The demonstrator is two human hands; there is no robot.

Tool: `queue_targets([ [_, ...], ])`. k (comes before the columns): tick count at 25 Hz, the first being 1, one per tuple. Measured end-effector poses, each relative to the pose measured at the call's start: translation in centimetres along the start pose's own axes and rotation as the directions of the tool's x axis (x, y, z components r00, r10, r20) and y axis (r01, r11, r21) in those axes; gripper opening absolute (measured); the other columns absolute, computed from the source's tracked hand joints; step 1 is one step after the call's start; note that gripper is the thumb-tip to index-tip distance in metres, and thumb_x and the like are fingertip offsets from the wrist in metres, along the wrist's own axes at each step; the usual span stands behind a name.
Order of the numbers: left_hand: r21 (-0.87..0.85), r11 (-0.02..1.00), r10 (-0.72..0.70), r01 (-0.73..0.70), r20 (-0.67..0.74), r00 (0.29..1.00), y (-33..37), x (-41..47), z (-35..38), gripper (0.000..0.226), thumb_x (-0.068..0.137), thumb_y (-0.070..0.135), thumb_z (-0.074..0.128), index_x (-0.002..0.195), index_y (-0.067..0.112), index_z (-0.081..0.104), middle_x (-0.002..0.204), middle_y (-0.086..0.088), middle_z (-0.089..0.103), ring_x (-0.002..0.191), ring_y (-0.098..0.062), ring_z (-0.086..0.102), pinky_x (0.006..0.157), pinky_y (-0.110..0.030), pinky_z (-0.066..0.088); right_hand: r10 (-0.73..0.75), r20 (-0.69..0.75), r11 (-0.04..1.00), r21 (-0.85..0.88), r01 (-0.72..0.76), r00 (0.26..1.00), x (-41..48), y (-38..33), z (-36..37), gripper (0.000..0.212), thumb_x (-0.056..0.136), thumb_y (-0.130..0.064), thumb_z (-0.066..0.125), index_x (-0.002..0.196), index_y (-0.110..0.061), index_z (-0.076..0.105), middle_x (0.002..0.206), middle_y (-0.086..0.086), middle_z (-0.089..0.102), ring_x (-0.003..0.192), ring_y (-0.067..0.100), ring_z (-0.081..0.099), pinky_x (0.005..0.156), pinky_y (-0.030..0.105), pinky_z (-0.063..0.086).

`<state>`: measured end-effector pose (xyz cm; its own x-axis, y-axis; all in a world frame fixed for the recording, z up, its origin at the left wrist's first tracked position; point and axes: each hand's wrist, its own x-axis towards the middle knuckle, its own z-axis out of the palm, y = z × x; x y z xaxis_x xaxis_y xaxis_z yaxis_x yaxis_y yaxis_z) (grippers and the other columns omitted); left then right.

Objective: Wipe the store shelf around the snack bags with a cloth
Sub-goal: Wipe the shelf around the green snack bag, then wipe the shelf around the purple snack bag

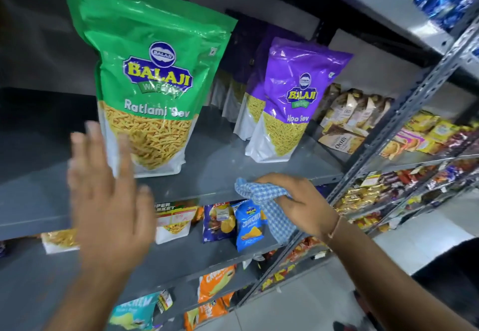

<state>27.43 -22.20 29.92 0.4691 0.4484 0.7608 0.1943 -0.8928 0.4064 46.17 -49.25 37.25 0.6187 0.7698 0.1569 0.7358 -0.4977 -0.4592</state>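
Observation:
A large green Ratlami Sev snack bag (pixel 150 84) stands upright on the grey shelf (pixel 223 167). To its right a purple sev bag (pixel 290 102) stands with more purple bags behind it. My left hand (pixel 106 201) is blurred, fingers spread, just in front of the green bag's lower left corner; whether it touches the bag is unclear. My right hand (pixel 298 203) is closed on a blue-and-white checked cloth (pixel 267 203) at the shelf's front edge, between the two bags. Part of the cloth hangs below the edge.
Brown oat packs (pixel 347 121) fill the shelf further right. A perforated metal upright (pixel 404 113) divides the rack sections. Lower shelves hold chip bags, including a blue one (pixel 250 224) and orange ones (pixel 215 281). An upper shelf overhangs; tiled floor lies at lower right.

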Motion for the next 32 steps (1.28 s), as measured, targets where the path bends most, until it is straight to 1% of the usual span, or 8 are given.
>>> queue_targets([
  [4,-0.109,0.942,0.336,-0.318,0.315,0.888,9.9,-1.3,5.6,0.078,0.104,0.037,0.039,0.175,0.015,0.017,0.186,-0.003,0.010,0.173,-0.021,0.008,0.140,-0.043,0.011,0.053,-0.198,0.973,0.229,-0.007,0.979,-0.9,4.1,-3.0,0.049,0.092,-0.006,0.050,0.116,-0.043,0.070,0.102,-0.011,0.078,0.092,0.009,0.074,0.079,0.038,0.058],
  [7,0.027,0.977,0.167,-0.213,0.528,0.833,13.6,1.2,10.7,0.083,0.102,0.053,0.005,0.176,0.015,0.008,0.186,-0.001,0.002,0.173,-0.015,0.001,0.140,-0.037,0.004,0.180,-0.356,0.904,0.427,-0.012,0.917,-0.3,9.3,-6.8,0.044,0.101,0.004,0.047,0.116,-0.030,0.072,0.107,-0.005,0.075,0.103,0.019,0.070,0.093,0.044,0.056],
  [13,0.259,0.963,-0.097,-0.070,0.581,0.808,15.5,3.8,15.9,0.088,0.097,0.049,0.000,0.174,0.010,0.014,0.185,-0.008,0.008,0.173,-0.021,0.009,0.140,-0.042,0.013,0.239,-0.539,0.940,0.337,-0.054,0.807,6.5,17.0,-12.9,0.039,0.097,-0.003,0.044,0.114,-0.030,0.067,0.100,-0.011,0.068,0.079,-0.016,0.060,0.063,0.002,0.042],
  [16,0.346,0.935,-0.149,-0.081,0.587,0.796,15.6,3.4,16.0,0.096,0.094,0.054,-0.008,0.174,0.008,0.016,0.184,-0.010,0.013,0.172,-0.022,0.013,0.138,-0.041,0.016,0.225,-0.566,0.942,0.335,-0.027,0.793,13.3,19.7,-13.1,0.045,0.088,-0.002,0.042,0.121,-0.017,0.069,0.117,0.006,0.071,0.102,0.011,0.067,0.078,0.016,0.049],
  [20,0.367,0.928,-0.174,-0.064,0.579,0.796,15.7,3.2,15.9,0.094,0.096,0.057,-0.005,0.174,0.009,0.017,0.184,-0.008,0.016,0.172,-0.021,0.015,0.138,-0.038,0.018,0.185,-0.468,0.980,0.159,-0.123,0.864,22.3,21.8,-12.5,0.052,0.086,-0.006,0.048,0.131,-0.026,0.068,0.131,0.009,0.072,0.121,0.030,0.068,0.102,0.039,0.054],
  [25,0.389,0.919,-0.178,-0.061,0.549,0.816,15.4,3.1,16.3,0.086,0.101,0.056,0.004,0.174,0.013,0.022,0.182,-0.004,0.022,0.171,-0.020,0.018,0.139,-0.041,0.020,0.129,0.069,0.968,-0.226,-0.110,0.989,27.0,23.7,-8.6,0.045,0.098,-0.012,0.043,0.135,-0.025,0.065,0.149,0.012,0.059,0.139,0.034,0.055,0.113,0.037,0.043],
  [29,0.416,0.907,-0.181,-0.066,0.527,0.831,15.3,3.0,16.8,0.081,0.104,0.053,0.010,0.172,0.012,0.028,0.180,-0.006,0.029,0.170,-0.022,0.023,0.138,-0.044,0.025,0.162,0.059,0.968,-0.205,-0.147,0.985,26.3,24.7,-8.1,0.046,0.103,-0.011,0.038,0.141,-0.018,0.062,0.153,0.016,0.055,0.141,0.035,0.052,0.121,0.040,0.035],
  [32,0.415,0.906,-0.169,-0.083,0.534,0.828,15.4,3.1,16.7,0.082,0.103,0.052,0.008,0.172,0.012,0.027,0.180,-0.006,0.029,0.170,-0.023,0.023,0.138,-0.045,0.026,0.128,0.037,0.988,0.086,-0.131,0.991,21.0,24.7,-8.4,0.047,0.097,0.001,0.043,0.123,-0.021,0.074,0.131,0.011,0.072,0.123,0.026,0.065,0.106,0.034,0.050],
])
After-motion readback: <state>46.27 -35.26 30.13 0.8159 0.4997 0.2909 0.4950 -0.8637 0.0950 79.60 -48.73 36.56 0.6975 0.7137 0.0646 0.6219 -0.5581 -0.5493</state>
